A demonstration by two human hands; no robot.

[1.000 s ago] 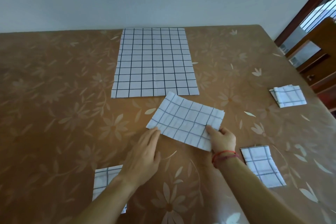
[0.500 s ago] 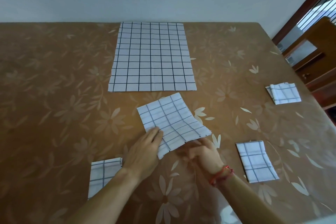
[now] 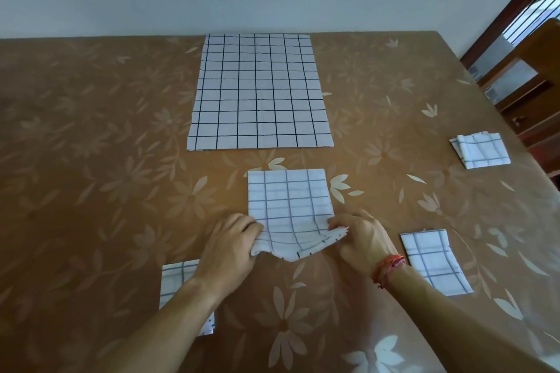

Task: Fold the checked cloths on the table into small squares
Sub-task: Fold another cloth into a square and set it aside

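Note:
A half-folded white checked cloth (image 3: 289, 203) lies in the middle of the table, its long side running away from me. My left hand (image 3: 231, 244) pinches its near left corner and my right hand (image 3: 362, 238) pinches its near right corner; the near edge is lifted and sags between them. Farther back, a large checked cloth (image 3: 260, 91) lies spread flat. Three folded checked squares rest on the table: one at the near left (image 3: 175, 277), partly under my left forearm, one at the near right (image 3: 433, 260), and one at the far right (image 3: 480, 150).
The table (image 3: 91, 160) carries a brown flowered cover and ends at a pale wall behind. Dark wooden furniture (image 3: 527, 94) stands past the table's right edge, beside a window frame.
The cloth has turned from a slanted lie to straight in front of me. Both hands have shifted onto its near corners and raised that edge. The view has tilted down slightly.

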